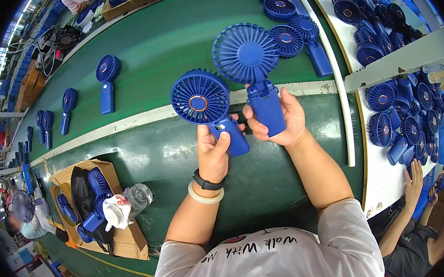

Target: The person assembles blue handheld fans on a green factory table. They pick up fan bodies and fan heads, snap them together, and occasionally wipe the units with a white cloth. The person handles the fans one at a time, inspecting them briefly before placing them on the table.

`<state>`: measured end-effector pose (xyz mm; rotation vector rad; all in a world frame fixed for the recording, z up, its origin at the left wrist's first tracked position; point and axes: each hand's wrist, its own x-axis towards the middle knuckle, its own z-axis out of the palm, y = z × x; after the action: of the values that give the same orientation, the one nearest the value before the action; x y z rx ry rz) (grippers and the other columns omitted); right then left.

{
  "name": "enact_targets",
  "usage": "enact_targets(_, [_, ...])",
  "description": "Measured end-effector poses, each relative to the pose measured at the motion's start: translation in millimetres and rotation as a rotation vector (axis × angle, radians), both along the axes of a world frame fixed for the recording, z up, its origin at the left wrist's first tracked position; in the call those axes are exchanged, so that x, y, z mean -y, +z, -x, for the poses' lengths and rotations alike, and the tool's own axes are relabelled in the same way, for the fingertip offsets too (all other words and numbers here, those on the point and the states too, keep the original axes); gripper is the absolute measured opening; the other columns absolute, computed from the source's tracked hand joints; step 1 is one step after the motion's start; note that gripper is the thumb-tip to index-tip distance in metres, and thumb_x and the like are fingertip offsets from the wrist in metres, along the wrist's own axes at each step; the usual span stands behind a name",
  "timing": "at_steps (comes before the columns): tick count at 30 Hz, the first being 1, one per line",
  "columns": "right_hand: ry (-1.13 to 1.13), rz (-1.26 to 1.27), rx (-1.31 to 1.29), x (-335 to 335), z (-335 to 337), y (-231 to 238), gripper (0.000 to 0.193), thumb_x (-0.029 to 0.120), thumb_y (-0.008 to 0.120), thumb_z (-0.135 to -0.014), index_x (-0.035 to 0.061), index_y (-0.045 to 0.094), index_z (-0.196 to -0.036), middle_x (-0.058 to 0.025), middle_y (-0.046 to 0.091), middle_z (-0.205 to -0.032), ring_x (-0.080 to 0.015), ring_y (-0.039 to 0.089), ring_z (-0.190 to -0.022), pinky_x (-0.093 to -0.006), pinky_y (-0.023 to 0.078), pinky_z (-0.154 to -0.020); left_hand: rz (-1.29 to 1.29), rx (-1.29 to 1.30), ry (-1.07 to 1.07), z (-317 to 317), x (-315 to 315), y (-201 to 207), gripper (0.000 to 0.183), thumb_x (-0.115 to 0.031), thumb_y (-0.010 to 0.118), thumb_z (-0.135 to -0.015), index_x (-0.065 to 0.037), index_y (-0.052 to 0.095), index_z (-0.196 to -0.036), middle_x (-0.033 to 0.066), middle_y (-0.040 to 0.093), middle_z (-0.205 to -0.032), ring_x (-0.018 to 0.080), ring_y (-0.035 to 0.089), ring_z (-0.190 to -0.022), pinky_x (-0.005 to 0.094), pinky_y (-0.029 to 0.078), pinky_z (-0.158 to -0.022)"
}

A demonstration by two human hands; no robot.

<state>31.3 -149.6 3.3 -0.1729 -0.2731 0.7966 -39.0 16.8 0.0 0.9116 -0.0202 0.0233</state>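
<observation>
Two blue handheld fans are raised over the green bench, one in each hand. My left hand [214,151] is closed round the handle of a fan [200,103] whose grille has a copper-coloured ring at its centre; the thumb lies on the handle by a small pale panel. My right hand [287,118] grips the handle of a second fan [250,54], held a little higher and to the right, its plain round hub showing. The two fan heads are close together. A dark band and a pale bangle circle my left wrist.
More blue fans lie along the green conveyor belt [148,79]. A cardboard box [142,239] with fans and a cloth stands left, beside a clear jar [139,196]. A white tube [338,80] runs by the white table [386,190], heaped with fans. Co-workers are at both sides.
</observation>
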Motion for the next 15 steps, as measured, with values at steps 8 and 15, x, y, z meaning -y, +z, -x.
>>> enact_targets(8, [-0.045, 0.102, 0.039, 2, 0, -2, 0.064, 0.055, 0.037, -0.089, 0.0085, 0.034, -0.133, -0.0210, 0.051, -0.107, -0.0235, 0.051, -0.067, -0.0350, 0.043, -0.055, -0.042, -0.005, 0.050, 0, 5, 1, 0.053, -0.013, 0.060, -0.086, -0.008, 0.032, -0.131, 0.0132, 0.051, -0.117, 0.0242, 0.057, -0.098, 0.0384, 0.049, -0.083])
enact_targets(15, [-0.216, 0.437, 0.078, 0, 11, 29, 0.043, 0.019, 0.059, -0.087, 0.0011, 0.042, -0.122, -0.0109, 0.057, -0.099, -0.0171, 0.060, -0.083, -0.0318, 0.051, -0.076, -0.025, -0.001, 0.078, 1, 4, 8, 0.057, -0.012, 0.060, -0.086, -0.011, 0.028, -0.133, 0.0136, 0.049, -0.118, 0.0251, 0.057, -0.098, 0.0425, 0.050, -0.083])
